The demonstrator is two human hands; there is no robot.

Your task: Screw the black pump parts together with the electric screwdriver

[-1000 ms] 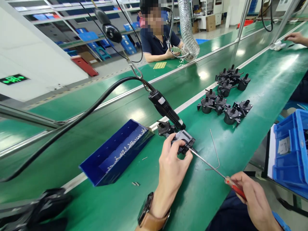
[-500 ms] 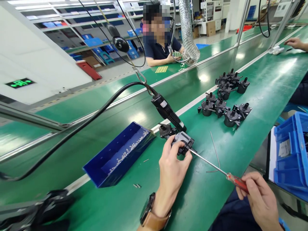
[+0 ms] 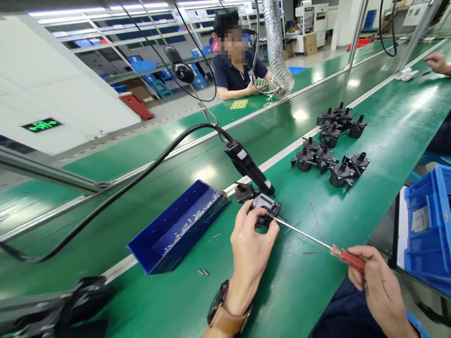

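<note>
My left hand [image 3: 251, 249], a watch on its wrist, is closed on a black plastic part [image 3: 265, 210] resting on the green conveyor belt [image 3: 289, 291]. My right hand [image 3: 378, 286] grips the red handle of a thin screwdriver [image 3: 347, 258]; its long shaft runs up-left and the tip touches the part's right side. A hanging electric screwdriver [image 3: 248, 166] dangles just behind the part, its tip close to a second black part [image 3: 244, 191].
A blue tray [image 3: 176, 230] of small screws lies left of my hand, with loose screws [image 3: 202, 272] on the belt. Several black parts [image 3: 331, 145] sit further right, a bent wire [image 3: 315, 225] nearby. Blue bins [image 3: 428, 220] at right. A person in a dark shirt [image 3: 236, 70] sits across; another person's hand [image 3: 437, 61] far right.
Both hands hold as before; the screwdriver handle has lifted slightly and the view has shifted a little. The part stays in place.
</note>
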